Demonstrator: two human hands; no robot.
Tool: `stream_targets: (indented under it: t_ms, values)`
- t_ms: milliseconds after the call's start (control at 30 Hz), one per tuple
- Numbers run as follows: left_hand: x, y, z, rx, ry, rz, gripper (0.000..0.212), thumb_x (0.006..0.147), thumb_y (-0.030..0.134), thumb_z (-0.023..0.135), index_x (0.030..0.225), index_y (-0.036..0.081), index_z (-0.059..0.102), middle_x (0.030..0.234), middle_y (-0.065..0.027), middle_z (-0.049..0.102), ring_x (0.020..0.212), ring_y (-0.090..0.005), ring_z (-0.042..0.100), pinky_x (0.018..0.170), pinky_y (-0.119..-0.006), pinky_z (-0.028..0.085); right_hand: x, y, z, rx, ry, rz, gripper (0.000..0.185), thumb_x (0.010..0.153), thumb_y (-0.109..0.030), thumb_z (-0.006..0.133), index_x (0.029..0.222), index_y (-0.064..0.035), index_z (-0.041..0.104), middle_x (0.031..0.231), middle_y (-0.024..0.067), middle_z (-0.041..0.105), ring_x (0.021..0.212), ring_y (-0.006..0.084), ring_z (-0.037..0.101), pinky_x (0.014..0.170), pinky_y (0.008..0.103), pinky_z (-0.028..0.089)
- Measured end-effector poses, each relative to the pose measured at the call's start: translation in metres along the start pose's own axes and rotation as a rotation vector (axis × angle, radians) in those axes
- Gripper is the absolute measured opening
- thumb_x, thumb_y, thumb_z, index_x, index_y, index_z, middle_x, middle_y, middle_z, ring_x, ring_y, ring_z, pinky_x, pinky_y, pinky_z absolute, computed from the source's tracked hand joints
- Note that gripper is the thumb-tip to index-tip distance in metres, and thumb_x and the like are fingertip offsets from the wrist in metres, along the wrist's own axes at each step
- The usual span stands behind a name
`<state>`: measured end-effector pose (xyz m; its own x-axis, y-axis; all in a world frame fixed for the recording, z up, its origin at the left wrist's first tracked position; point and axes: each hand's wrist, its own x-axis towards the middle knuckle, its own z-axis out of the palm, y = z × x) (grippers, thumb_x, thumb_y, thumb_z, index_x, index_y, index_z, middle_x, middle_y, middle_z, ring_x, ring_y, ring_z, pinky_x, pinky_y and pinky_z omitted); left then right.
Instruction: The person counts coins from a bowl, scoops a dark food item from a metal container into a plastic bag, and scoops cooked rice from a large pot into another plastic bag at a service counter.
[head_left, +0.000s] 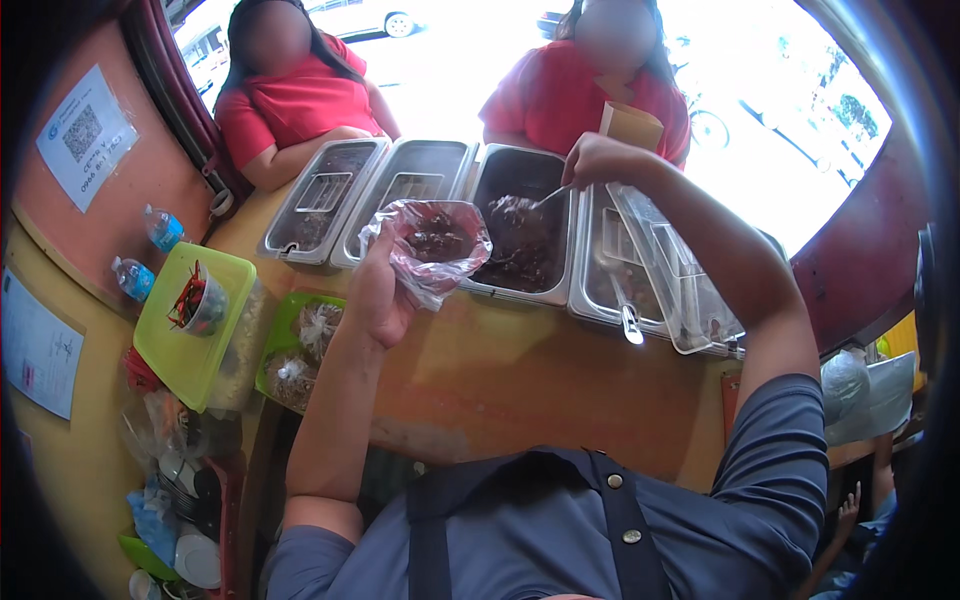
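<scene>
My left hand (386, 292) holds up a bowl lined with a clear plastic bag (431, 274), with dark, saucy food (439, 240) inside. In my right hand (607, 161) is the handle of a metal spoon (553, 196), its loaded end above an uncovered steel food pan (568, 289). Dark stew (517, 266) fills the lower part of that pan. The bowl hangs over the pan's left front side. Right of it stands another pan with a clear lid (619, 232), on which a second spoon (628, 311) rests.
Two lidded pans (319, 195) stand at left. A loose clear lid (675, 277) leans at right. Chilies in a cup (199, 304) sit on a green-lidded container (225, 337), beside a green tray (277, 345) of bagged food. Two people in red (315, 97) face me across the counter (525, 375).
</scene>
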<state>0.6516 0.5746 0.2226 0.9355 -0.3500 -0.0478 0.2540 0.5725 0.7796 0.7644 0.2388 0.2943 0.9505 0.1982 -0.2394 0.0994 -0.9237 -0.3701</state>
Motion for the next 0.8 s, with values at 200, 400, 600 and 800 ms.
stream_targets:
  t_ms: [200, 400, 600, 800]
  values:
    - [0.021, -0.016, 0.015, 0.102, 0.089, -0.046, 0.048, 0.109, 0.045, 0.026, 0.134, 0.007, 0.043, 0.131, -0.0155, 0.057, 0.114, -0.0300, 0.064, 0.086, -0.046, 0.062, -0.031, -0.024, -0.054, -0.062, 0.082, -0.084, 0.028, 0.072, -0.001, 0.068, 0.097, -0.0049, 0.079, 0.082, 0.0085, 0.074, 0.078, 0.0175, 0.069, 0.070, 0.0316, 0.054]
    - [0.044, -0.032, 0.019, 0.008, 0.030, -0.029, 0.043, 0.109, 0.043, 0.028, 0.134, 0.011, 0.042, 0.130, -0.0134, 0.056, 0.109, -0.0290, 0.065, 0.078, -0.044, 0.062, -0.053, -0.073, -0.016, -0.351, 0.364, -0.422, 0.019, 0.074, -0.002, 0.071, 0.091, -0.0083, 0.078, 0.081, 0.0048, 0.072, 0.082, 0.0184, 0.067, 0.076, 0.0341, 0.048]
    - [0.046, -0.039, 0.022, -0.043, -0.009, -0.036, 0.044, 0.108, 0.046, 0.028, 0.134, 0.012, 0.041, 0.130, -0.0121, 0.056, 0.109, -0.0284, 0.065, 0.081, -0.046, 0.060, -0.077, -0.066, -0.006, -0.616, 0.924, -0.768, 0.017, 0.076, -0.002, 0.071, 0.086, -0.0138, 0.077, 0.082, 0.0016, 0.072, 0.088, 0.0205, 0.065, 0.078, 0.0358, 0.042]
    - [0.033, -0.023, 0.016, -0.037, -0.018, 0.015, 0.053, 0.108, 0.049, 0.023, 0.136, 0.011, 0.048, 0.127, -0.0127, 0.059, 0.111, -0.0270, 0.063, 0.090, -0.044, 0.056, -0.035, -0.035, -0.007, -0.458, 0.653, -0.067, 0.013, 0.081, -0.013, 0.066, 0.084, -0.0194, 0.078, 0.080, 0.0021, 0.071, 0.088, 0.0202, 0.065, 0.081, 0.0368, 0.043]
